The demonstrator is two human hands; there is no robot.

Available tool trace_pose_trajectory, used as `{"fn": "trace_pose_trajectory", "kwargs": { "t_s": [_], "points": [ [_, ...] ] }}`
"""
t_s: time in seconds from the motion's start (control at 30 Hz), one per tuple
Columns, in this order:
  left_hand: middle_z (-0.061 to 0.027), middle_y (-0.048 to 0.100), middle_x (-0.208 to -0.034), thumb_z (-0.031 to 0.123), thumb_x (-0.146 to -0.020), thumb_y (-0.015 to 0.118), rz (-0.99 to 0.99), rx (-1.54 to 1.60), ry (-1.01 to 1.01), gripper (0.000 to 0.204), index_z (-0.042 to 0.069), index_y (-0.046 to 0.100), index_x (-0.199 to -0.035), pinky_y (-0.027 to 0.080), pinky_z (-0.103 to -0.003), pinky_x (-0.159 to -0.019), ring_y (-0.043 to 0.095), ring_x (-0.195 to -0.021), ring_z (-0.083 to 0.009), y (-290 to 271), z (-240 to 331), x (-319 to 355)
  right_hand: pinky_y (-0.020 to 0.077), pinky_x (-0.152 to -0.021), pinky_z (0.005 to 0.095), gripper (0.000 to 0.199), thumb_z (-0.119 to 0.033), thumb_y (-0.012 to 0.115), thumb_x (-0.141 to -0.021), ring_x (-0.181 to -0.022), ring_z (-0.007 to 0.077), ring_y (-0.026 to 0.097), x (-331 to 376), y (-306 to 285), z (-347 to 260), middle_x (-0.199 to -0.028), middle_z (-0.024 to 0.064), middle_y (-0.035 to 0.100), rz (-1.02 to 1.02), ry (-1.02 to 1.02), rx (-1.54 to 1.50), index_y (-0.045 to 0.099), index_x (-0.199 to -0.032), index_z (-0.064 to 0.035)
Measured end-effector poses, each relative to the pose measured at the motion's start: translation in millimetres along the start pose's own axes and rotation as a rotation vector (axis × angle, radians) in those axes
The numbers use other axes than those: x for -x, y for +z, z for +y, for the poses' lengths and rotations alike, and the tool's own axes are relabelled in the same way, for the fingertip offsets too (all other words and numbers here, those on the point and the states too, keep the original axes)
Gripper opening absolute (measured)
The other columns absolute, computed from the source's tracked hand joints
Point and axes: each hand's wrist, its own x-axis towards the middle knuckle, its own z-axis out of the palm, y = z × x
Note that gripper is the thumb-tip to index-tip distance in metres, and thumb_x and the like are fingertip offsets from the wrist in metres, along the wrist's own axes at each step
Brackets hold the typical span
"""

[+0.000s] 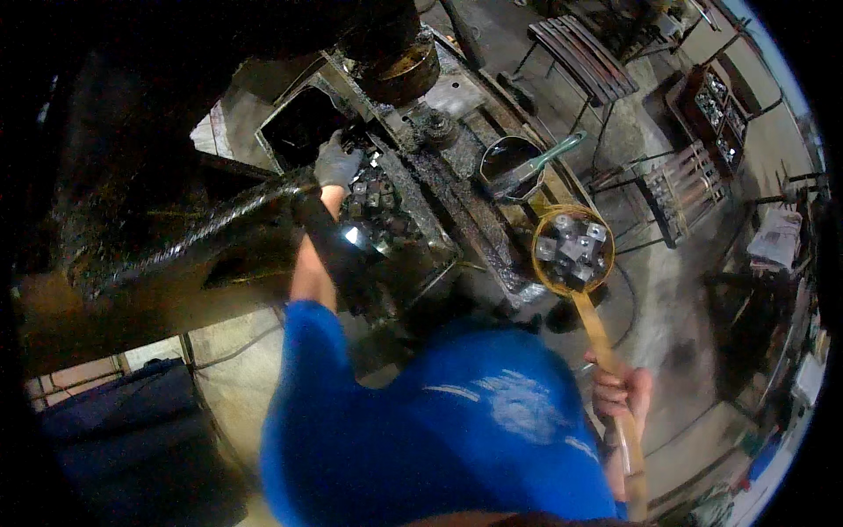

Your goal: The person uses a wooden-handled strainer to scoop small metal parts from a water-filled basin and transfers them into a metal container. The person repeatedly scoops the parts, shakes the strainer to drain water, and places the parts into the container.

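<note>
Gripping a long-handled yellow scoop (pixel 578 295) of metal blocks (pixel 575 249) in the closed right hand (pixel 622 393); reaching with the gloved left hand (pixel 338 164) beside loose blocks (pixel 373 198) on the machine (pixel 470 202), grip untellable; apparently handling blocks singly, next calling for a level scoop

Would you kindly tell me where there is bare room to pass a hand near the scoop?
Bare pale floor shows right of the scoop, below the slatted stand and above the right hand in the picture. It is crowded around the gloved left hand, where metal blocks lie piled.
</note>
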Motion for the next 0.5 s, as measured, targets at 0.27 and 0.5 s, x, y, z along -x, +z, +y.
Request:
{"fn": "trace_pose_trajectory", "kwargs": {
  "t_s": [0.27, 0.5],
  "points": [
    [-0.0157, 0.037, -0.128, 0.051, -0.063, 0.060, -0.360, -0.403, -0.206, 0.085, 0.020, 0.024, -0.133, 0.040, -0.039, -0.089, 0.044, -0.113, -0.0297, 56, -7, -51, 0.0330, -0.035, 0.0191, 0.073, -0.025, 0.065, -0.068, -0.049, 0.0066, 0.038, -1, 9, 1, -0.070, 0.0021, 0.037, 0.087, 0.023, -0.007, 0.028, -0.122, 0.0067],
    [-0.0151, 0.041, -0.125, 0.040, -0.061, 0.064, -0.360, -0.288, -0.150, 0.059, 0.015, 0.052, -0.113, 0.043, -0.037, -0.086, 0.045, -0.112, -0.0284, 87, -20, -76, 0.0347, -0.035, 0.0193, 0.076, -0.028, 0.068, -0.066, -0.048, 0.0062, 0.038, 0, 11, 6, -0.070, 0.0022, 0.038, 0.156, -0.005, -0.003, 0.029, -0.122, 0.0059]
  ]
}}
